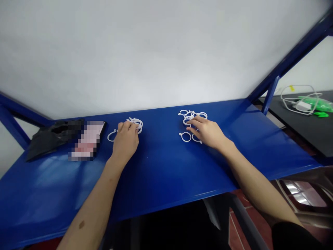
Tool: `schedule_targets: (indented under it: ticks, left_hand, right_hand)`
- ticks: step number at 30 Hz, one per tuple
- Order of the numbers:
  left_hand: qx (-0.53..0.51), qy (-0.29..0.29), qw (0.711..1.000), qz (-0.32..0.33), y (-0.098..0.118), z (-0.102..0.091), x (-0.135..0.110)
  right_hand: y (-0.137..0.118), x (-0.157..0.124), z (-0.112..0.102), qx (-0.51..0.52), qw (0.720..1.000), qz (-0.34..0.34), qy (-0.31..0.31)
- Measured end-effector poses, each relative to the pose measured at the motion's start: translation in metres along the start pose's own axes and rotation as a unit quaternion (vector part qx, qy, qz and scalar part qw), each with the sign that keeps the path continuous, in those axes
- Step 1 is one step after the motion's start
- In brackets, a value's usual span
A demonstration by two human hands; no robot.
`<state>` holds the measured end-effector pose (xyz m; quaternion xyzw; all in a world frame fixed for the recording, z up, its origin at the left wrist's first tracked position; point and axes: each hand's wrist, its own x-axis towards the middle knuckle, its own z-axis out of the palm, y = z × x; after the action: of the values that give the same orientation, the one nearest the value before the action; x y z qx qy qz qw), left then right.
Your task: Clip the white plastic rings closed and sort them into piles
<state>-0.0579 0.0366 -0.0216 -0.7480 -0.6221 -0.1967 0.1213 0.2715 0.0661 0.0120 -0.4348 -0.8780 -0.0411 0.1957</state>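
Two small groups of white plastic rings, each ring with a little knob on its rim, lie on the blue table (161, 166). My left hand (126, 140) rests over the left group of rings (136, 121), its fingers bent down and their tips hidden. One ring (111, 135) shows at that hand's left side. At the right group of rings (184, 113), my right hand (206, 131) reaches in from the right with thumb and fingers apart, the fingertips touching or just above a ring. A separate ring (186, 137) lies flat below those fingertips, and another is partly under the hand.
A phone (87, 140) with a blurred screen and a crumpled black bag (49, 137) lie at the left. Blue frame bars (272, 93) rise at the table's sides. On a dark surface at far right are a white cable with its charger (303, 106) and green plastic (316, 103).
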Motion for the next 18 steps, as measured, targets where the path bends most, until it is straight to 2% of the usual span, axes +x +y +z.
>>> schedule_targets:
  ticks: [4, 8, 14, 18]
  left_hand:
    - [0.068, -0.011, 0.997, -0.030, -0.011, -0.002, 0.000]
    - [0.086, -0.005, 0.995, -0.044, -0.014, -0.005, -0.002]
    - [0.068, -0.007, 0.995, -0.073, -0.017, -0.013, -0.005]
    - [0.047, 0.026, 0.996, -0.071, -0.009, -0.017, -0.003]
  right_hand:
    - [0.018, -0.002, -0.011, -0.013, 0.998, 0.050, -0.045]
    - [0.022, -0.002, -0.018, 0.013, 0.992, 0.069, -0.106]
    - [0.019, -0.003, -0.010, 0.055, 0.968, 0.097, -0.223]
    - [0.015, -0.005, -0.007, 0.059, 0.963, 0.099, -0.242]
